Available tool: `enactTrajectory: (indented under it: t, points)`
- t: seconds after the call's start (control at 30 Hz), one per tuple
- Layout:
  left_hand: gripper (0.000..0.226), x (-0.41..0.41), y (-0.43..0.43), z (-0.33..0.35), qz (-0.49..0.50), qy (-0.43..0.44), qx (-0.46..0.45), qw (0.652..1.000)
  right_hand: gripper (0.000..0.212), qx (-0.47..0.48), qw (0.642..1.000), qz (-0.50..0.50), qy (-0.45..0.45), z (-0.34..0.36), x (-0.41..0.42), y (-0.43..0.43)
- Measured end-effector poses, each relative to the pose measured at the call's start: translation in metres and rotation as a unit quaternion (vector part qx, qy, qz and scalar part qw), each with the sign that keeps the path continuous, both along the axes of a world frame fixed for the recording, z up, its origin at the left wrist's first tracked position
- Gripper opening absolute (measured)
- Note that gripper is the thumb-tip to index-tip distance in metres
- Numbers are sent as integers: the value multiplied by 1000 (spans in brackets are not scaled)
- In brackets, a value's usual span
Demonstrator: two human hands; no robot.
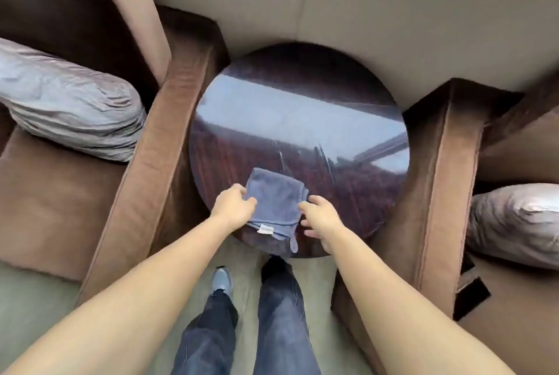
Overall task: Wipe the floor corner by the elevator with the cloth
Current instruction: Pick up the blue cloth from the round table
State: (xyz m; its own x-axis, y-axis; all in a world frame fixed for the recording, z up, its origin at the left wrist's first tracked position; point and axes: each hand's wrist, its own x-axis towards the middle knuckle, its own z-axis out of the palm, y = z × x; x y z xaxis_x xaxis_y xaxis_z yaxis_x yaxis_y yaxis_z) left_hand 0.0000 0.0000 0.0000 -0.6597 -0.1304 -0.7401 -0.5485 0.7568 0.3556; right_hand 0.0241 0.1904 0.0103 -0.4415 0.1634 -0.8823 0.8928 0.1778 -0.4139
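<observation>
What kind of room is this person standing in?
Probably a lounge or lobby seating area: two brown upholstered armchairs with silvery cushions flank a glossy round side table against a plain wall.

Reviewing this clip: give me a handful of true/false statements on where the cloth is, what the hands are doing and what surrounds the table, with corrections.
1. The blue cloth lies folded on the near edge of the round table. True.
2. Only the right hand touches the cloth. False: the left hand grips its left side and the right hand rests at its right edge.
3. The table stands between two brown armchairs. True.
4. The cloth is already on the floor. False: it is on the tabletop, one corner hanging over the rim.
5. A grey cushion lies on the left chair. True.
</observation>
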Motion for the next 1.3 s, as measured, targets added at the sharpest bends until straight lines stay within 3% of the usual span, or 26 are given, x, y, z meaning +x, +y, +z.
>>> enactTrajectory:
  t: [0.1,0.2,0.27,0.37,0.47,0.53,0.6,0.67,0.77,0.87,0.97,1.17,1.3]
  points:
    - [51,-10,11,-26,43,-20,-27,998,61,88,996,19,3,-31,-21,7]
    - [60,-8,21,-42,60,-38,-34,997,61,107,994,11,-8,-51,-24,8]
    - [56,-2,23,-50,81,-43,-31,995,56,47,998,-29,-17,-58,-22,1]
    - [22,5,21,-54,116,-47,9,992,29,-63,996,-50,-39,-55,-16,-10]
    - [17,20,8,-44,182,-31,99,978,19,-116,992,-33,-22,-41,-9,-22]
    - [10,37,-10,-30,279,-20,182,943,22,-142,990,-15,-5,-25,-2,-32]
    - [18,56,-30,-10,373,-4,248,894,24,-169,986,1,7,-4,5,-45]
    - [15,85,-55,15,421,26,276,863,23,-190,981,33,18,19,16,-65]
    - [9,135,-90,49,432,70,251,863,12,-201,972,102,63,49,38,-96]
    - [22,207,-130,86,463,141,206,850,7,-217,951,196,97,93,80,-140]
    - [31,290,-161,127,511,212,220,803,8,-246,921,273,128,129,147,-187]
    - [11,450,-216,201,605,314,239,692,16,-322,892,298,112,187,301,-282]
    - [16,510,-262,231,631,329,236,661,17,-350,884,288,114,209,347,-335]
